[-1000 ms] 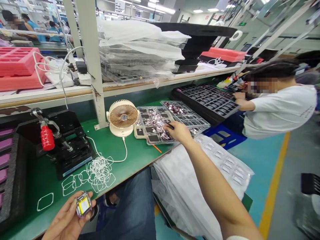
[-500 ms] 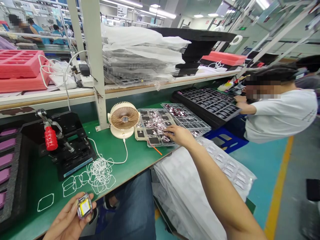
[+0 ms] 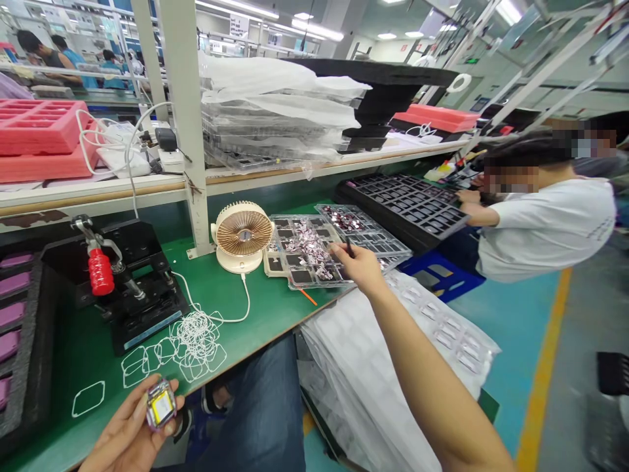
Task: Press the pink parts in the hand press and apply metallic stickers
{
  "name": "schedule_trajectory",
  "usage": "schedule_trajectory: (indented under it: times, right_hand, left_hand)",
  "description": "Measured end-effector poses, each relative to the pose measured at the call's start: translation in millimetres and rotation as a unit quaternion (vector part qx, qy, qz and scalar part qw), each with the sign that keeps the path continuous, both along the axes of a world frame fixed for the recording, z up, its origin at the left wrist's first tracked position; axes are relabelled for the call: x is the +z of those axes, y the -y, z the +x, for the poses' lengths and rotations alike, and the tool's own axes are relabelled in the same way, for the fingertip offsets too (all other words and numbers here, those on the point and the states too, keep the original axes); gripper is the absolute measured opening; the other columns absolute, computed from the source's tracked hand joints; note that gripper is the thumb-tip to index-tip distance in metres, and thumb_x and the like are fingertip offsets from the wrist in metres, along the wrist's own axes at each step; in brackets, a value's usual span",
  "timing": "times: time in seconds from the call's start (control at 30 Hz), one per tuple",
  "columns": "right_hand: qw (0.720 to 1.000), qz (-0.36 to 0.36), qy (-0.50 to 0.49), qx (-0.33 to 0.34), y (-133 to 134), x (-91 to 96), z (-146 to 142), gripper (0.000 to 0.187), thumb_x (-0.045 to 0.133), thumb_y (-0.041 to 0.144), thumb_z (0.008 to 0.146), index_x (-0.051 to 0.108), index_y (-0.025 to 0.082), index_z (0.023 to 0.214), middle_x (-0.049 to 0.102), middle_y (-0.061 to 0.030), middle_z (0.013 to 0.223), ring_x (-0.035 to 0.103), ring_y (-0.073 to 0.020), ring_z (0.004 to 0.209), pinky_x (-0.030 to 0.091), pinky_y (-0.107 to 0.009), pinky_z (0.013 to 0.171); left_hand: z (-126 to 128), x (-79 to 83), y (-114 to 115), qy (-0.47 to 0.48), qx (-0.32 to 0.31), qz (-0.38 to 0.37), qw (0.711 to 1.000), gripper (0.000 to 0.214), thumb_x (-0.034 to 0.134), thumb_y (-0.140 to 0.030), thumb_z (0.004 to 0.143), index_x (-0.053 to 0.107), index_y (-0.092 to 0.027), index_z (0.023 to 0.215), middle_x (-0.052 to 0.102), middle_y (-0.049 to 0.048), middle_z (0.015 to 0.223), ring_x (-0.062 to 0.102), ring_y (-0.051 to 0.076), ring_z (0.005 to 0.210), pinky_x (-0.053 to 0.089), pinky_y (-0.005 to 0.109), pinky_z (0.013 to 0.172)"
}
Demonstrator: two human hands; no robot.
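Observation:
My left hand (image 3: 130, 426) holds a small watch-like case (image 3: 161, 406) with a purplish rim and a yellow-edged white square inside, at the table's front edge. Over the right part of a clear plastic tray (image 3: 299, 278) is my right hand (image 3: 361, 265), its fingers pinched on a thin black stick-like tool (image 3: 349, 246); the tool's tip is hidden or too small to make out. A heap of small shiny pinkish parts (image 3: 309, 242) lies in that tray, just left of the fingers. Thin white ring-shaped gaskets (image 3: 196, 341) lie tangled on the green table near my left hand.
A beige fan (image 3: 243, 236) stands left of the tray. Further left are a black clamp fixture with a red handle (image 3: 101, 272) and a black foam tray (image 3: 34, 367) of purple pieces. At right, a co-worker in a white shirt (image 3: 545, 223) sits by a black tray (image 3: 407, 203).
My right hand has lifted slightly off the heap of parts and shifted right, and a black stick-like tool now shows in its fingers. My left hand has moved slightly left with the case.

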State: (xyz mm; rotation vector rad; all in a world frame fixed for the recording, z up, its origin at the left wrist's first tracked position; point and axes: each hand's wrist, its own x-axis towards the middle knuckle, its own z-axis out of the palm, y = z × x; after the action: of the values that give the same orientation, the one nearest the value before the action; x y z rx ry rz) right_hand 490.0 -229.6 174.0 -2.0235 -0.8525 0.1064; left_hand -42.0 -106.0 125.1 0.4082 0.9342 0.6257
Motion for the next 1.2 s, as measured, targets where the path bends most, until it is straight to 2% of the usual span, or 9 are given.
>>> schedule_trajectory:
  times: [0.1,0.23,0.3,0.43,0.5,0.57,0.7,1.0,1.2]
  right_hand:
    - [0.989,0.058,-0.131,0.049,-1.4,17.3,-29.5,0.068,0.069,0.085,0.08,0.071,0.018,0.089,0.069,-0.0061,0.079,0.026,-0.0076,0.044,0.026,-0.025,0.038]
    - [0.947,0.08,-0.274,0.148,-10.0,21.5,-108.8,0.058,0.079,0.078,0.081,0.071,0.02,0.085,0.067,-0.0035,0.078,0.017,-0.0046,0.043,0.02,-0.022,0.034]
    - [0.925,0.079,-0.317,0.193,-17.4,15.1,-162.0,0.048,0.08,0.069,0.088,0.077,0.021,0.092,0.069,-0.0038,0.077,0.021,-0.0051,0.042,0.022,-0.022,0.034]
    - [0.922,0.085,-0.204,0.316,-33.5,6.0,-264.7,0.02,0.076,0.045,0.1,0.085,0.028,0.102,0.078,-0.007,0.089,0.066,-0.0174,0.064,0.055,-0.027,0.053]
    - [0.904,0.11,-0.138,0.389,-43.3,5.3,-302.5,0.014,0.072,0.033,0.103,0.085,0.031,0.109,0.079,-0.0059,0.093,0.073,-0.0208,0.078,0.061,-0.03,0.065]
    - [0.882,0.136,-0.117,0.436,-54.5,4.4,-327.9,0.021,0.069,0.024,0.104,0.082,0.033,0.118,0.078,-0.004,0.092,0.073,-0.0193,0.075,0.062,-0.029,0.064]
    - [0.869,0.154,-0.085,0.463,-72.8,-3.6,-348.8,0.029,0.067,0.016,0.103,0.079,0.032,0.124,0.077,-0.0034,0.093,0.074,-0.0187,0.077,0.063,-0.029,0.068]
    - [0.876,0.164,0.021,0.452,-80.4,-23.5,-357.2,0.033,0.067,0.009,0.101,0.073,0.03,0.126,0.079,-0.0052,0.107,0.077,-0.021,0.092,0.065,-0.031,0.074]
    - [0.881,0.17,0.021,0.441,-81.0,-28.1,-359.1,0.028,0.07,0.01,0.101,0.071,0.029,0.121,0.079,-0.0047,0.105,0.078,-0.02,0.091,0.065,-0.03,0.076]
  left_hand:
    - [5.1,0.2,-3.4,0.017,0.008,0.016,1.0,0.061,0.092,-0.021,0.074,0.077,-0.028,0.133,0.082,0.0134,0.122,0.08,0.039,0.102,0.067,0.034,0.068]
    - [22.4,19.6,2.6,0.018,0.043,0.028,0.998,0.052,0.093,-0.022,0.076,0.08,-0.023,0.126,0.081,0.0163,0.124,0.078,0.039,0.109,0.066,0.034,0.072]
    - [32.6,29.9,6.2,0.032,0.051,0.053,0.997,0.037,0.092,-0.026,0.08,0.083,-0.02,0.116,0.079,0.017,0.125,0.077,0.038,0.111,0.065,0.035,0.077]
    - [42.6,35.6,2.9,0.062,0.064,0.136,0.987,0.028,0.09,-0.03,0.084,0.084,-0.02,0.11,0.079,0.0121,0.12,0.076,0.029,0.107,0.064,0.038,0.085]
    - [39.7,35.1,0.9,0.057,0.075,0.16,0.983,0.026,0.089,-0.032,0.086,0.084,-0.021,0.109,0.079,0.0102,0.116,0.075,0.026,0.104,0.062,0.039,0.089]
    - [33.4,34.9,0.7,0.049,0.083,0.171,0.981,0.027,0.09,-0.034,0.085,0.084,-0.022,0.109,0.08,0.0098,0.114,0.075,0.025,0.103,0.061,0.04,0.092]
    - [20.5,33.7,0.4,0.036,0.101,0.175,0.979,0.032,0.093,-0.034,0.081,0.084,-0.023,0.11,0.078,0.0104,0.12,0.073,0.027,0.111,0.058,0.038,0.095]
    - [14.6,23.9,-2.0,0.015,0.138,0.225,0.964,0.02,0.09,-0.031,0.084,0.085,-0.023,0.101,0.07,0.0095,0.132,0.07,0.028,0.119,0.056,0.037,0.099]
    - [14.3,22.5,-0.7,0.018,0.155,0.204,0.967,0.047,0.093,-0.03,0.08,0.079,-0.028,0.124,0.076,0.0103,0.125,0.07,0.03,0.121,0.056,0.042,0.102]
